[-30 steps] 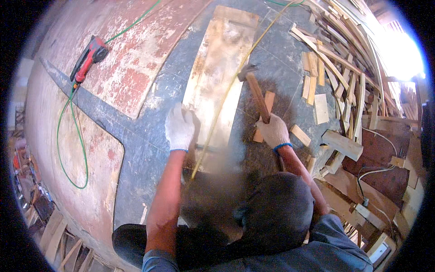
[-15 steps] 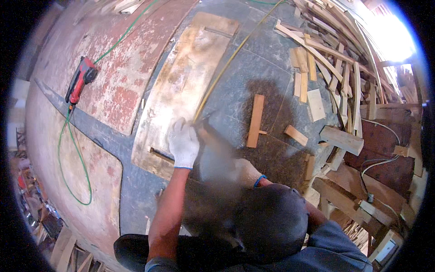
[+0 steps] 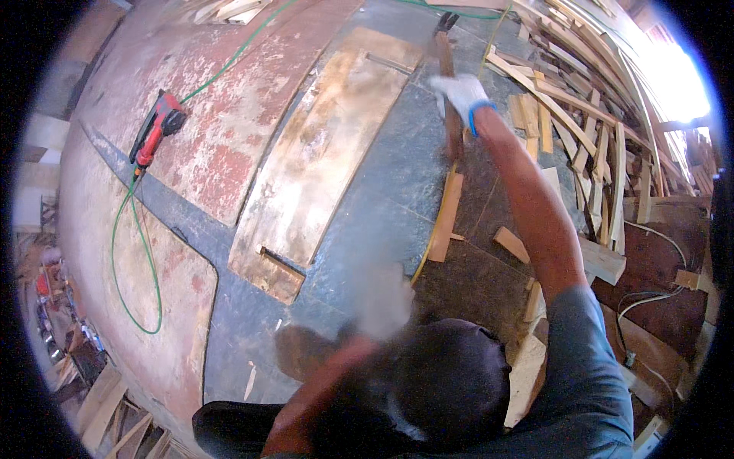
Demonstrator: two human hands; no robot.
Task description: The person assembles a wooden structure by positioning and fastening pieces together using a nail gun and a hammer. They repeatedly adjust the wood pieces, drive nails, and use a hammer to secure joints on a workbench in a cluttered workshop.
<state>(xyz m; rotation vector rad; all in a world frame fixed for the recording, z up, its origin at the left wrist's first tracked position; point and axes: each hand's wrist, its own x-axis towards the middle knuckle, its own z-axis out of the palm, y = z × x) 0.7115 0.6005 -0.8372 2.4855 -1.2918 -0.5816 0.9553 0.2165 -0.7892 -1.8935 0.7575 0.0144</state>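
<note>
My right hand (image 3: 464,96), in a white glove with a blue cuff, reaches far forward. It is wrapped round the brown handle of what looks like a claw hammer (image 3: 444,55), with its dark forked head pointing away from me. Close to my body, my left hand (image 3: 384,302) is a white blur, and its fingers cannot be made out. The end of a yellow hose or cord (image 3: 422,264) shows beside it. A long, worn wooden board (image 3: 306,168) with a slot near each end lies left of both hands.
A red power sander (image 3: 155,138) with a green cord rests on a scuffed reddish panel (image 3: 229,138) at the left. Right of centre lie a wood strip (image 3: 446,218) and a short block (image 3: 511,245). Scrap lumber (image 3: 589,130) is piled along the right side.
My right hand has swung far forward with the hammer. My left hand has drawn back from the board's near end toward my body. The yellow hose or cord has shifted right, across the wood strip.
</note>
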